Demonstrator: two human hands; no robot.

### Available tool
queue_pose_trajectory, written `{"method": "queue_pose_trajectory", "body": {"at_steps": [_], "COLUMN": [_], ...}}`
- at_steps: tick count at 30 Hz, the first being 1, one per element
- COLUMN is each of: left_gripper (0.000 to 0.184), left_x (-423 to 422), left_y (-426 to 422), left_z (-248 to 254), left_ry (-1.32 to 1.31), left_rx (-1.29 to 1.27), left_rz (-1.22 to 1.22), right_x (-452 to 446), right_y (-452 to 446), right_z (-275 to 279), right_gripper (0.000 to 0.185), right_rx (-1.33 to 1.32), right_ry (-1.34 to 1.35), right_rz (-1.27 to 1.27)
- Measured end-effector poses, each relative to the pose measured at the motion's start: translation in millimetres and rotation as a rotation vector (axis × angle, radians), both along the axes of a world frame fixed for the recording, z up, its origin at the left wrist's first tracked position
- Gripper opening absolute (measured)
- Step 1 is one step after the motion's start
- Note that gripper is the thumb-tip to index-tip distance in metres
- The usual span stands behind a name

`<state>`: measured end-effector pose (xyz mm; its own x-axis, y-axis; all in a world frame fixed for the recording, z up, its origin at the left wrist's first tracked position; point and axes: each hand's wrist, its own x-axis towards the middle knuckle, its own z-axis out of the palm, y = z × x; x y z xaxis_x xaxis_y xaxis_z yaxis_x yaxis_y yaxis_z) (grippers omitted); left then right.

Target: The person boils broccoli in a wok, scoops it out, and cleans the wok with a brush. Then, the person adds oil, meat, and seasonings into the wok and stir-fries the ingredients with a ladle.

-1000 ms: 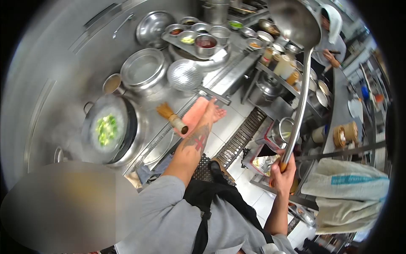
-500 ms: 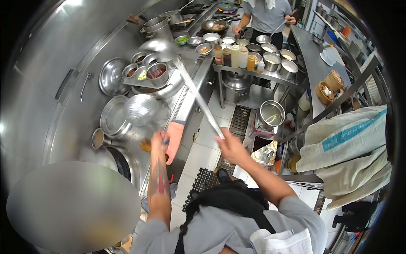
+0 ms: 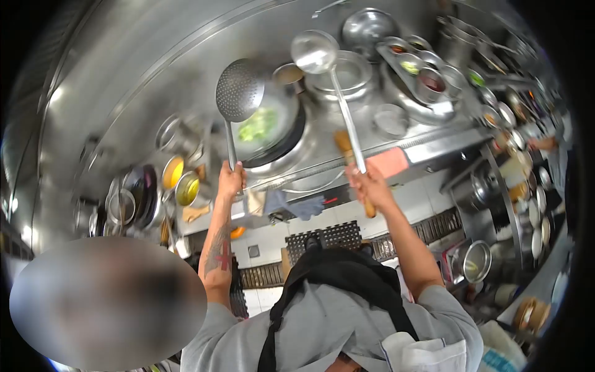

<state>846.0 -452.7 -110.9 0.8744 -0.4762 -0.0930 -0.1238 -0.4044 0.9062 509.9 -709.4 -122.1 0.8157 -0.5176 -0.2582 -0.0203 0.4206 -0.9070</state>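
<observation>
My left hand (image 3: 232, 180) is closed around the handle of a perforated skimmer (image 3: 240, 90). The skimmer's round head is raised over the wok's far side. Blurred green food (image 3: 256, 125) lies in the wok (image 3: 289, 141), partly hidden behind the skimmer. Farther right, my right hand (image 3: 370, 184) grips a long-handled ladle (image 3: 315, 52). The ladle's bowl points away from me, above a wide metal pot (image 3: 353, 93), and a wooden end sticks out below my fist. A brush with tan bristles (image 3: 343, 142) lies close to the ladle's handle.
Right of the wok stand a tray of sauce pots (image 3: 400, 65) and a small round dish (image 3: 391, 121). A pink cloth (image 3: 387, 166) lies along the counter edge. Pots with yellow liquid (image 3: 187, 191) stand at the left. A blue-grey cloth (image 3: 304, 208) hangs at the front.
My view has swung left toward the wok. The skimmer has moved from near the metal pots to over the wok. Both hands keep hold of their tools.
</observation>
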Motion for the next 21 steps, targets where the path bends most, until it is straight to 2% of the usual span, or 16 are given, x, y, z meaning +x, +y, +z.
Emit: {"method": "queue_pose_trajectory", "body": {"at_steps": [2, 5, 6, 7, 8, 9, 10, 11, 12, 13, 15, 16, 17, 19, 20, 21], "left_gripper": [0.020, 0.022, 0.039, 0.021, 0.026, 0.030, 0.036, 0.044, 0.046, 0.048, 0.025, 0.029, 0.032, 0.037, 0.039, 0.039], "left_x": [17, 89, 113, 88, 69, 59, 51, 47, 83, 110, -37, -95, -115, -149, -165, -175], "left_y": [40, 117, 149, 140, 135, 129, 122, 114, 75, 39, 76, 83, 85, 68, 68, 68], "left_z": [9, -38, -94, -92, -61, -75, -90, -107, -179, -236, -79, -1, 0, -13, -14, -13], "left_ry": [0.007, -0.784, -0.836, -1.056, -0.770, -0.764, -0.759, -0.754, -0.020, 0.745, 0.274, 0.261, 0.265, 0.232, 0.187, 0.213], "left_rx": [0.119, 0.828, 0.693, 0.417, 0.538, 0.414, 0.290, 0.169, -0.409, -0.925, -0.580, -0.188, -0.251, -0.313, -0.308, -0.335], "left_rz": [0.126, -0.306, -0.170, -0.046, -0.076, -0.073, -0.077, -0.086, -0.268, -0.152, 0.084, 0.284, 0.309, 0.360, 0.388, 0.394], "right_x": [23, 58, 80, 88, 100, 113, 128, 146, 171, 193, 237, 248, 262, 277, 252, 229], "right_y": [-3, 2, -30, -33, 8, -5, 9, 2, -7, -13, 23, 39, 47, 58, 85, 110], "right_z": [0, -1, -72, -96, -68, -72, -68, -63, -55, -33, 23, 47, 62, 75, 95, 113], "right_gripper": [0.027, 0.038, 0.039, 0.049, 0.047, 0.036, 0.032, 0.034, 0.036, 0.030, 0.023, 0.023, 0.023, 0.040, 0.037, 0.037], "right_rx": [-0.190, -0.143, 0.531, 0.502, 0.051, 0.522, 0.229, 0.338, 0.455, 0.421, 0.337, 0.286, 0.297, 0.633, 0.777, 0.688], "right_ry": [0.036, -0.060, -0.221, -0.126, -0.062, -0.265, -0.182, -0.182, -0.187, -0.232, -0.350, -0.420, -0.414, -0.543, -0.561, -0.693], "right_rz": [0.009, 0.182, 0.353, 0.324, 0.091, 0.375, 0.247, 0.333, 0.402, 0.401, 0.362, 0.310, 0.386, 0.437, 0.625, 0.794]}}
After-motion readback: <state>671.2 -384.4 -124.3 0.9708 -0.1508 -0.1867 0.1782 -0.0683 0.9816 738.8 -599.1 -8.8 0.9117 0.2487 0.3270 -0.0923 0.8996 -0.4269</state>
